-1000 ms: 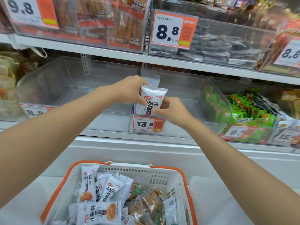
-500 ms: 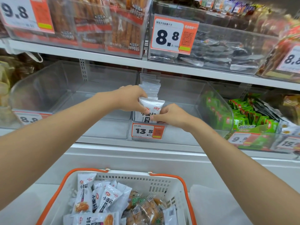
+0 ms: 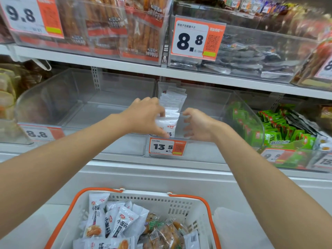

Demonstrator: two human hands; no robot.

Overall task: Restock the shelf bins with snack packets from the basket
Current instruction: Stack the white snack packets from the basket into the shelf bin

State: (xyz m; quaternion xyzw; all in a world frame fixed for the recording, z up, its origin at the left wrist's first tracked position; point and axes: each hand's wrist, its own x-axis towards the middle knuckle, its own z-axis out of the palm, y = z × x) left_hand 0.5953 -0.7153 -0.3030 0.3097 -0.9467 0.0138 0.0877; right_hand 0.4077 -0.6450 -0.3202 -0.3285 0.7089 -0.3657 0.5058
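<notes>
A white snack packet [image 3: 168, 125] stands at the front of a row of white packets [image 3: 173, 97] in the clear bin [image 3: 212, 108] tagged 13.5. My left hand [image 3: 143, 118] holds the packet's left edge, fingers over its top and thumb low on its front. Just right of the packet, my right hand [image 3: 196, 125] hovers with loosely spread fingers and holds nothing. Below, the white basket with orange handles [image 3: 143, 196] holds several more white packets [image 3: 98, 218] and some clear-wrapped brown snacks [image 3: 161, 230].
A clear bin tagged 8.8 [image 3: 53, 97] stands left of the 13.5 bin. To the right, a bin holds green packets [image 3: 274, 130]. The upper shelf [image 3: 125, 66] carries bins of red-brown snacks and dark packets. A white ledge [image 3: 161, 177] runs below the bins.
Both hands lowered the white packet into the 13.5 bin at the front of the row. My right hand has let go and moved slightly right.
</notes>
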